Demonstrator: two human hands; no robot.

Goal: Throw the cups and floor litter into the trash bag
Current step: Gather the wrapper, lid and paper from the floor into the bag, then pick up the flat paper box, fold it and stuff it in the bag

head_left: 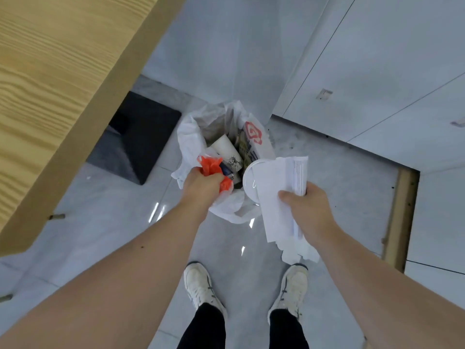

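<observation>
Left hand (201, 183) was fisted on orange plastic scrap (210, 165) over the white trash bag (187, 137), right hand (308, 206) pinching white papers (276, 197) against a lid (249, 181); I'd center both over the opening before letting go.

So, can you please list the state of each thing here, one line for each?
trash bag: open, partly filled.
white cup: lying tilted inside the bag.
left hand: closed on the orange plastic, over the bag's mouth.
right hand: closed on the folded papers, beside the bag.
white lid: under the papers; whether it is gripped, I cannot tell.
</observation>
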